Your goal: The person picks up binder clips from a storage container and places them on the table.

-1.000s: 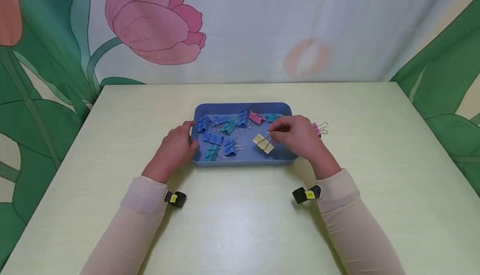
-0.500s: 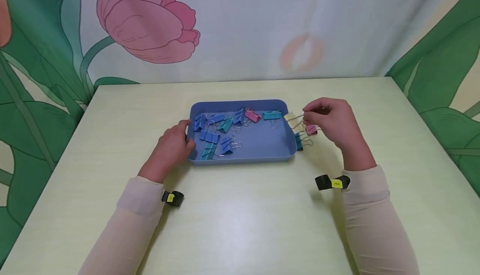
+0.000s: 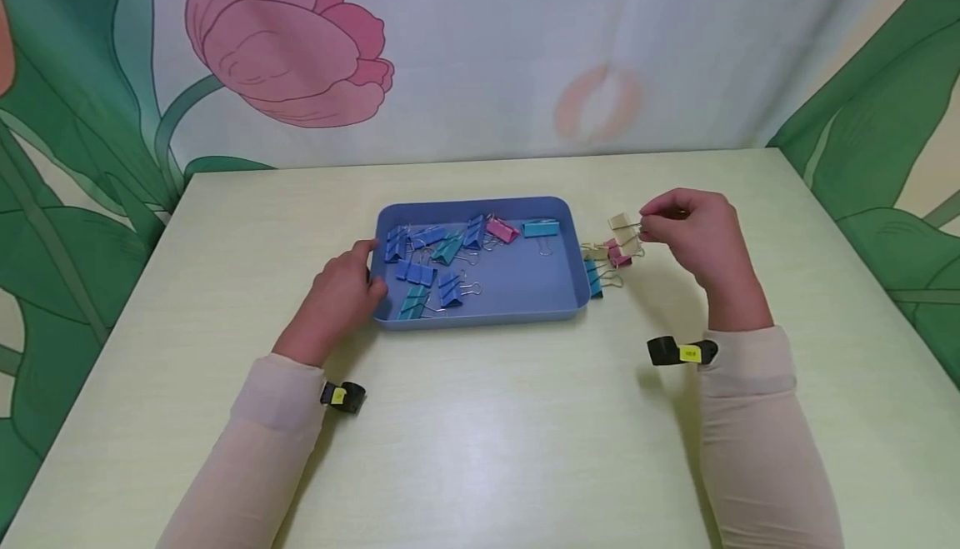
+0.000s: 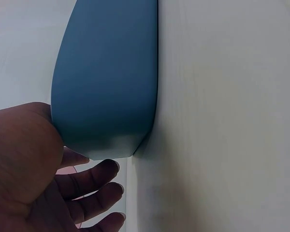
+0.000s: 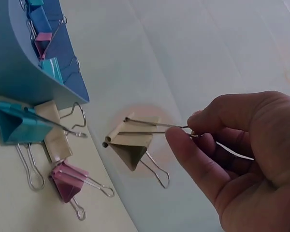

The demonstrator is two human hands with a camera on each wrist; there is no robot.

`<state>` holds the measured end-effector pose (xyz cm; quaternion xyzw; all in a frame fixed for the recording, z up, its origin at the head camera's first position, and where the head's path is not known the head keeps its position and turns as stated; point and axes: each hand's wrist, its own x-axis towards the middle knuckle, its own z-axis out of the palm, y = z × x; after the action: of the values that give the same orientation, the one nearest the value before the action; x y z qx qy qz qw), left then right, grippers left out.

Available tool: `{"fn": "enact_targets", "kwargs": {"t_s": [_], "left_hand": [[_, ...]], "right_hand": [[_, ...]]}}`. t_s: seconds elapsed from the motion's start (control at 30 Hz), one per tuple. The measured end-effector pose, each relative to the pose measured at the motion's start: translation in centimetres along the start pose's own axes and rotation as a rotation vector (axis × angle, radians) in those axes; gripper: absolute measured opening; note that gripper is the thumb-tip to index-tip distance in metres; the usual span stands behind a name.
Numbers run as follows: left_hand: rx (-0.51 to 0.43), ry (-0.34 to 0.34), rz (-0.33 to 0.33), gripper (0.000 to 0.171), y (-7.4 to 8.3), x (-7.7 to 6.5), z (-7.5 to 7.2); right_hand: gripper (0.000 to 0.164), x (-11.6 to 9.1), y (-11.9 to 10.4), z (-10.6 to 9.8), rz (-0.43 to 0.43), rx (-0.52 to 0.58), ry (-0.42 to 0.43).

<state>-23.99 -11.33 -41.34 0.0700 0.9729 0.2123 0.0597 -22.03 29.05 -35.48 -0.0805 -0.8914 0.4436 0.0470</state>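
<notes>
My left hand (image 3: 339, 307) holds the left end of a blue tray (image 3: 517, 318), thumb at the rim; the left wrist view shows the fingers outside the tray wall (image 4: 106, 72). Beyond the tray's right end, my right hand (image 3: 697, 237) pinches a wire handle of a cream binder clip (image 5: 133, 135) between thumb and finger. That clip hangs above the table. Below it, beside the tray, lie a teal binder clip (image 5: 24, 126), another cream binder clip (image 5: 55, 133) and a pink binder clip (image 5: 67, 181).
Inside the tray are several blue binder clips (image 3: 417, 272), several teal ones (image 3: 540, 228) and a pink one (image 3: 502, 230). They lie mostly in its left half and along the back. A printed curtain (image 3: 480, 49) hangs behind the pale table (image 3: 480, 432).
My right hand has carried the cream binder clip from over the tray rightward past its right wall. The left hand stays at the tray's left end. The head view has shifted slightly.
</notes>
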Motion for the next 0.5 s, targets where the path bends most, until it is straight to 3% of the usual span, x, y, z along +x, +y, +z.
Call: {"fn": "enact_targets", "kwargs": {"t_s": [0.13,0.3,0.5], "left_hand": [[0.001,0.002,0.012,0.056,0.0,-0.1,-0.1],[-0.003,0.001,0.018,0.056,0.0,-0.1,0.0],[-0.005,-0.008,0.005,0.056,0.0,-0.1,0.0]], "right_hand": [[0.024,0.3,0.6,-0.1,0.027,-0.042,-0.025],[0.021,0.5,1.2,0.1,0.044,-0.097,-0.140],[0.022,0.8,2.2,0.7,0.087,-0.052,-0.257]]}}
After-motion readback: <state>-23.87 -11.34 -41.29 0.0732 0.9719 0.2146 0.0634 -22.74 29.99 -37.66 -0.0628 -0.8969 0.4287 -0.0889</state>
